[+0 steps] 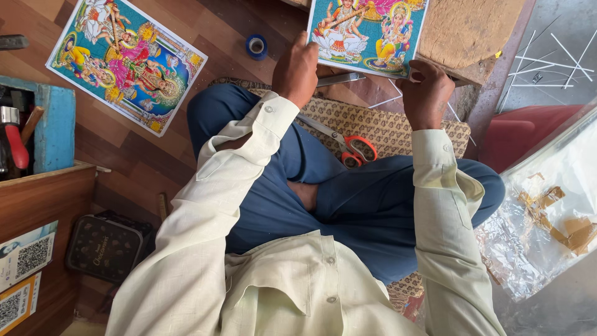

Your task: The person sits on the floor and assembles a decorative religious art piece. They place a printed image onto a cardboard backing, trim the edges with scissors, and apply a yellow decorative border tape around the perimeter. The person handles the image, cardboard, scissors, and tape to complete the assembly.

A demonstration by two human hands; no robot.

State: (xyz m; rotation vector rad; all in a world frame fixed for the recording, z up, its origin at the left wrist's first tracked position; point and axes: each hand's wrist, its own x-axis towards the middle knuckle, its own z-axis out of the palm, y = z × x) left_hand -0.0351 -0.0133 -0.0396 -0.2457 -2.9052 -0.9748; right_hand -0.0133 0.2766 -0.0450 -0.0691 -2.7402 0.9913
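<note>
Colourful religious print (367, 34) held upright-ish over a round wooden block (469, 31) ahead of the seated person's knees, left hand (296, 68) gripping its lower left edge with fingers curled over the paper, right hand (426, 93) at its lower right corner, fingers (418, 73) apparently pinching the edge, though the grip is partly hidden. Orange-handled scissors (348, 146) lie on the patterned cushion (385, 124) between the forearms, just beside the blue-trousered lap. A second print (124, 62) lies flat on the wooden floor (124, 155) to the left, a blue tape roll (256, 46) near it; crumpled clear plastic sheeting (547, 211) at right.
</note>
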